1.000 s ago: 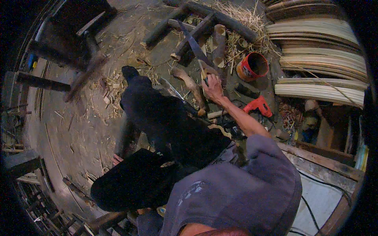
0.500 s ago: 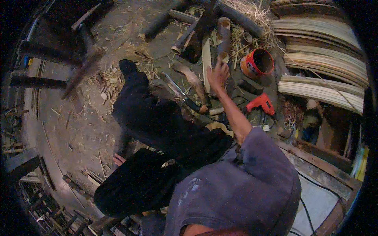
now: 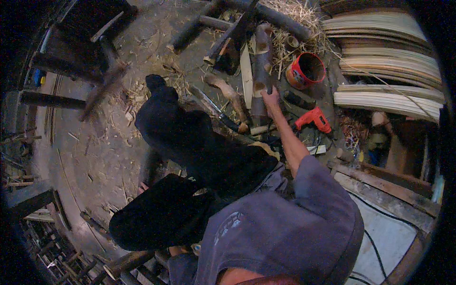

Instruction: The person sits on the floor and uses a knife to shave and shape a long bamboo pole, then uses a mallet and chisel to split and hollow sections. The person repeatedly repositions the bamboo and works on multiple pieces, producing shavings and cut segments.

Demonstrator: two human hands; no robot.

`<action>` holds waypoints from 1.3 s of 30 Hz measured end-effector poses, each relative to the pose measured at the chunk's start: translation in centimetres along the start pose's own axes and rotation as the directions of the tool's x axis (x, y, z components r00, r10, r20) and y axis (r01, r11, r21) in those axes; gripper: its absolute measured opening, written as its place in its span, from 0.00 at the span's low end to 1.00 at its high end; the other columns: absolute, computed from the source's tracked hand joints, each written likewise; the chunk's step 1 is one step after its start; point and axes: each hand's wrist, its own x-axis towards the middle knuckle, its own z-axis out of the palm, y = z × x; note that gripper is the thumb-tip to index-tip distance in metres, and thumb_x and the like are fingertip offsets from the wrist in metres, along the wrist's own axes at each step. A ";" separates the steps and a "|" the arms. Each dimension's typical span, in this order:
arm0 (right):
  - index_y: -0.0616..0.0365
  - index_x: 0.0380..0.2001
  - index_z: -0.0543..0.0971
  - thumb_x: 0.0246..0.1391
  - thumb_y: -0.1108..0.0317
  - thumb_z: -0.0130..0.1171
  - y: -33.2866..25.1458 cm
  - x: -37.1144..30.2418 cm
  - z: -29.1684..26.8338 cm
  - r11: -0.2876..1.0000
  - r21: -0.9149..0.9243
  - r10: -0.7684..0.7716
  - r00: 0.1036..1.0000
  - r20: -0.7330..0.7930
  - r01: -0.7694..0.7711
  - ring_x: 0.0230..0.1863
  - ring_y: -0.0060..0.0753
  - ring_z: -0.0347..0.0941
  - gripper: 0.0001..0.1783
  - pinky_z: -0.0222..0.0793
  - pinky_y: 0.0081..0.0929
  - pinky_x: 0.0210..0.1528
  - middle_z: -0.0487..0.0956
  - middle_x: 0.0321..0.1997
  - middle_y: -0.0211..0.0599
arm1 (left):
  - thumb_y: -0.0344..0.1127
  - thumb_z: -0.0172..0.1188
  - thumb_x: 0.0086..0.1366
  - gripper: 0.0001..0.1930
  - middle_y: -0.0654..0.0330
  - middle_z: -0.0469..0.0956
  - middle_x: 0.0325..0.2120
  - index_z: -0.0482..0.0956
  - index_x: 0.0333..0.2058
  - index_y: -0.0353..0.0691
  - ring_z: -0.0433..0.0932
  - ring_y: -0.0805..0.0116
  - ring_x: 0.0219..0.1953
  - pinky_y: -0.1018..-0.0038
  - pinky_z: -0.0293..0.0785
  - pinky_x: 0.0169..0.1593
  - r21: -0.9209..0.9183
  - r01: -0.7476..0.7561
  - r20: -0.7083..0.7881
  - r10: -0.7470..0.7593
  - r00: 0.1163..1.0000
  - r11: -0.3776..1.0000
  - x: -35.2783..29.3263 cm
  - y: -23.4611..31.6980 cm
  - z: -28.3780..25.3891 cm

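My right hand [image 3: 271, 100] is closed on the near part of a mottled brown bamboo pole [image 3: 262, 59], its thumb over the side. The pole lies lengthwise away from me. Just left of it is a pale flat bamboo strip [image 3: 246, 76]. Further left are a crooked piece of wood [image 3: 229, 92] and a long knife [image 3: 209, 104] with a dark handle. A red power drill [image 3: 314, 120] rests on the ground right of my right forearm. Of my left arm, only skin [image 3: 177, 250] by the sleeve shows at the lower edge; the fingers are hidden.
A red bucket [image 3: 306, 70] stands beyond the drill. Stacked curved pale slats [image 3: 387, 97] fill the far right. Dark wooden trestle pieces [image 3: 232, 38] and straw [image 3: 299, 21] lie at the back. Shavings [image 3: 130, 102] litter the floor. Cables [image 3: 380, 216] cross a pale board at lower right.
My right hand has gone from open fingers over the pole's near end to a grip on it. The pole now lies closer to me. The view has shifted slightly.
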 end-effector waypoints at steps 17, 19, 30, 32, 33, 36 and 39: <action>0.56 0.64 0.55 0.41 0.73 0.61 -37.7 -6.3 1.1 0.168 -0.178 -0.983 0.177 0.039 0.970 0.47 0.59 0.69 0.45 0.65 0.43 0.52 0.72 0.46 0.56 | 0.41 0.57 0.63 0.28 0.49 0.69 0.54 0.63 0.57 0.32 0.69 0.61 0.56 0.70 0.64 0.57 -0.734 -0.558 -0.430 0.371 0.823 0.387 3.4 15.2 -30.0; 0.55 0.65 0.55 0.41 0.71 0.62 -41.0 -9.7 4.8 0.174 -0.165 -0.971 0.196 0.133 0.971 0.45 0.59 0.70 0.45 0.66 0.44 0.49 0.72 0.45 0.56 | 0.45 0.57 0.64 0.32 0.49 0.70 0.53 0.59 0.59 0.32 0.70 0.61 0.54 0.69 0.66 0.55 -0.689 -0.680 -0.546 0.437 0.715 0.251 2.3 18.5 -34.0; 0.54 0.66 0.53 0.42 0.62 0.64 -30.6 -28.0 21.2 0.018 0.145 -0.962 -0.023 0.272 0.989 0.48 0.55 0.67 0.48 0.62 0.45 0.52 0.69 0.49 0.52 | 0.38 0.65 0.57 0.36 0.56 0.72 0.49 0.57 0.60 0.40 0.72 0.62 0.50 0.65 0.68 0.55 -0.665 -0.530 -0.655 0.070 0.752 -0.526 2.2 20.5 -33.7; 0.55 0.65 0.55 0.43 0.60 0.65 -29.2 -28.8 22.6 0.034 0.262 -0.951 -0.050 0.306 0.965 0.49 0.54 0.67 0.47 0.63 0.44 0.52 0.69 0.50 0.51 | 0.35 0.68 0.54 0.37 0.58 0.73 0.47 0.58 0.60 0.40 0.74 0.64 0.47 0.68 0.72 0.51 -0.711 -0.524 -0.589 -0.011 0.808 -0.469 1.4 19.2 -33.8; 0.55 0.64 0.56 0.43 0.58 0.65 -28.8 -29.5 22.9 0.046 0.357 -0.934 -0.087 0.346 0.933 0.50 0.54 0.67 0.46 0.63 0.44 0.52 0.69 0.50 0.52 | 0.35 0.69 0.53 0.37 0.58 0.74 0.47 0.58 0.59 0.40 0.75 0.65 0.46 0.69 0.73 0.49 -0.717 -0.561 -0.598 -0.050 0.800 -0.414 2.1 17.4 -33.0; 0.58 0.61 0.61 0.47 0.52 0.63 -28.1 -27.6 25.3 0.090 0.536 -0.901 -0.161 0.403 0.839 0.51 0.56 0.66 0.42 0.64 0.43 0.51 0.69 0.51 0.53 | 0.35 0.70 0.51 0.38 0.58 0.74 0.46 0.60 0.58 0.39 0.76 0.66 0.44 0.72 0.74 0.46 -0.778 -0.564 -0.585 -0.008 0.811 -0.277 4.0 14.7 -31.8; 0.61 0.59 0.63 0.52 0.52 0.58 -29.3 -23.5 27.9 0.166 0.512 -0.902 -0.081 0.425 0.843 0.50 0.58 0.67 0.36 0.64 0.43 0.51 0.70 0.49 0.55 | 0.36 0.72 0.49 0.37 0.58 0.75 0.46 0.63 0.56 0.37 0.76 0.67 0.43 0.71 0.74 0.47 -0.838 -0.544 -0.545 0.071 0.836 -0.031 4.7 12.4 -32.7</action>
